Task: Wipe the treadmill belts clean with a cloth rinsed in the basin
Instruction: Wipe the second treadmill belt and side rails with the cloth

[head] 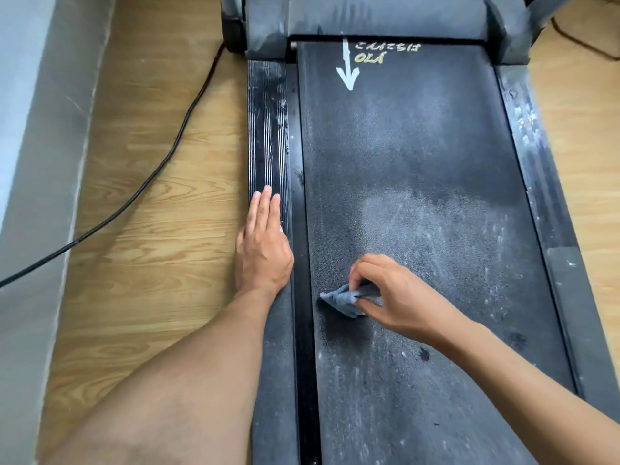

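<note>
The treadmill belt (409, 169) is dark and covered with pale dust smears, with a white arrow and lettering at its far end. My right hand (392, 293) grips a small bunched grey-blue cloth (342, 300) and holds it against the belt near its left edge. A darker patch of belt lies just below the cloth. My left hand (263, 243) lies flat, fingers straight, on the ribbed left side rail (266, 129). No basin is in view.
The dusty right side rail (533, 156) runs along the belt. The grey motor cover (385, 15) stands at the far end. A black power cable (161, 162) trails across the wooden floor (151, 229) on the left, beside a grey wall.
</note>
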Motion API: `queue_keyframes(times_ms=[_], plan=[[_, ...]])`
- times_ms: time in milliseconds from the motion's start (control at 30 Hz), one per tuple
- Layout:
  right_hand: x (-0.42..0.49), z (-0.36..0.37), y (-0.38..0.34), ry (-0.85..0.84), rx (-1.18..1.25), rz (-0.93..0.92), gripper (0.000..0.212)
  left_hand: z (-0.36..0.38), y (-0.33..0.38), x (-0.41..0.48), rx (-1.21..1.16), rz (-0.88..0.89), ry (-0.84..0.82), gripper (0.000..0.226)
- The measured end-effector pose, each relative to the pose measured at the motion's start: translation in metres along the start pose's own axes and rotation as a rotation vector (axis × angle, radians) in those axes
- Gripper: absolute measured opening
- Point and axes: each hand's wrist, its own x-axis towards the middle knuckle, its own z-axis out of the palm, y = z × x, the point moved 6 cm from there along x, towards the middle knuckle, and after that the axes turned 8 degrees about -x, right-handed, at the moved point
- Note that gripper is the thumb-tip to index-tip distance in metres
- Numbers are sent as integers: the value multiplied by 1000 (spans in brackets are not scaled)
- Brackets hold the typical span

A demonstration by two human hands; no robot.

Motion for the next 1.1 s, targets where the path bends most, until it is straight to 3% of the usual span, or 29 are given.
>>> queue_keyframes(times_ms=[133, 367, 500, 700, 833, 867, 1100], plan=[[-15, -23, -13, 138, -144, -30, 8, 0, 2, 0, -2, 0, 3, 61], [-15, -23, -14, 18, 20, 125, 20, -1, 1, -1, 10, -6, 7, 61], [-14, -21, -8, 19, 226, 223, 13, 2, -1, 0, 15, 3, 24, 61], [-7, -27, 3, 136, 109, 285, 14, 4, -3, 1, 27, 4, 30, 62], [-4, -21, 7, 48, 620, 399, 10, 5, -3, 1, 32, 13, 25, 61], [-4, -22, 7, 40, 649, 415, 8, 6, -4, 0, 35, 17, 27, 61], [30, -39, 7, -124, 431, 381, 8, 7, -5, 1, 29, 41, 57, 59]])
